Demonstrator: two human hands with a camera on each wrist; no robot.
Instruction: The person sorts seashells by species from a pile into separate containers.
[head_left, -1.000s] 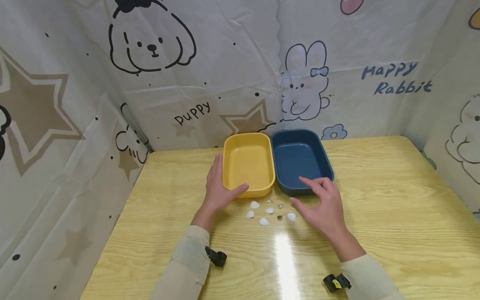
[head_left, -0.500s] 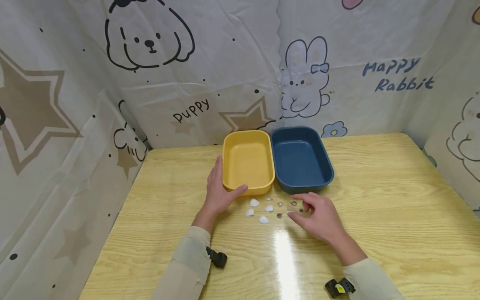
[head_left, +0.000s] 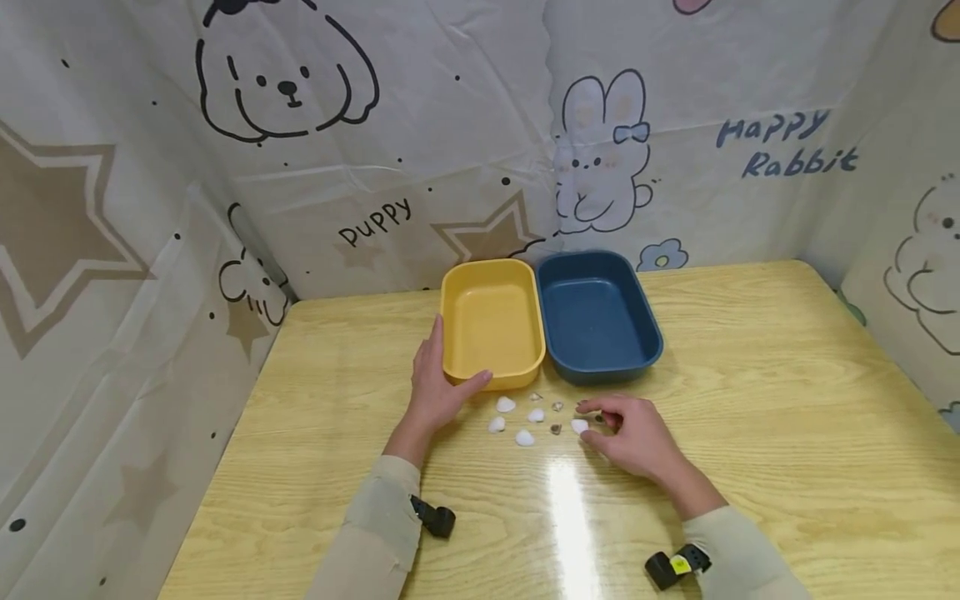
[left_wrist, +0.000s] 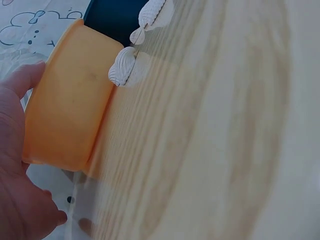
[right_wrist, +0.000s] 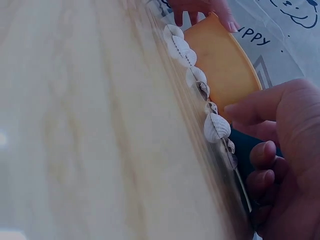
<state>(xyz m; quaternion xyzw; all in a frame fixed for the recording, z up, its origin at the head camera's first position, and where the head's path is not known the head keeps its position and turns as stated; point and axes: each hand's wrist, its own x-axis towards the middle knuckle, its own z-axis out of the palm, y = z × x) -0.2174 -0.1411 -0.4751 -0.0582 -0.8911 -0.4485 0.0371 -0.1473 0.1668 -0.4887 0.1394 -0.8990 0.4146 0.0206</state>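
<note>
My left hand (head_left: pixel 435 387) rests against the near left corner of a yellow plastic bin (head_left: pixel 540 354), thumb on the front rim and straight fingers along the left wall. My right hand (head_left: pixel 637 433) hovers low over small seashells, index finger and thumb apart, the other fingers bent. Beside the thumb lies a ribbed white shell (head_left: pixel 580 426); whether they touch I cannot tell. A small dark shell (head_left: pixel 599 419) shows between thumb and index finger. In the right wrist view the index finger (right_wrist: pixel 237 111) is close to a white scallop-like shell (right_wrist: pixel 217 128); no shell appears held.
A dark blue bin (head_left: pixel 658 350) stands against the yellow one's right side. Several white shells (head_left: pixel 525 437) and small brownish shells (head_left: pixel 556 429) lie in front of both bins on the wooden table (head_left: pixel 750 400). A printed curtain (head_left: pixel 420 108) hangs behind.
My right hand has come down from the blue bin's front edge to the shells, its index finger and thumb drawing nearer each other. The left hand keeps its place on the yellow bin.
</note>
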